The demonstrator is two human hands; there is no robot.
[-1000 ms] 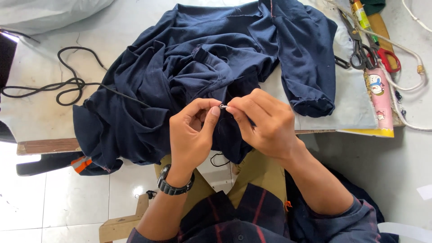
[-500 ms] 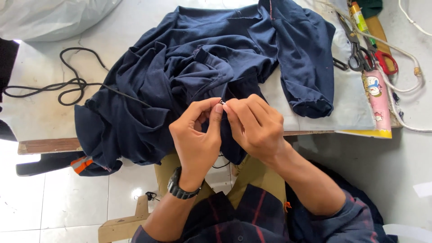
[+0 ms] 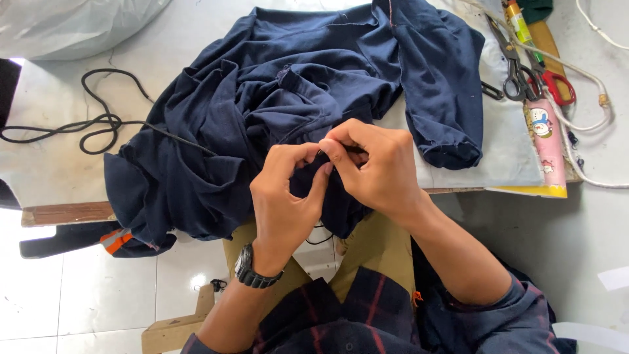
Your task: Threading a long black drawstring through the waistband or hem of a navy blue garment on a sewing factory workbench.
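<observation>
Nearest me, my two hands meet over the table edge: my left hand (image 3: 288,196), one black watch (image 3: 252,270) on its wrist, and my right hand (image 3: 373,167), fingers of both pinched narrow on a fold of the one dark blue garment (image 3: 275,98). What sits between my fingertips is too small to make out. The garment lies heaped across the table (image 3: 59,157). Beyond lie one black cable (image 3: 98,121) and, far right, two pairs of scissors (image 3: 524,72), partly overlapping.
</observation>
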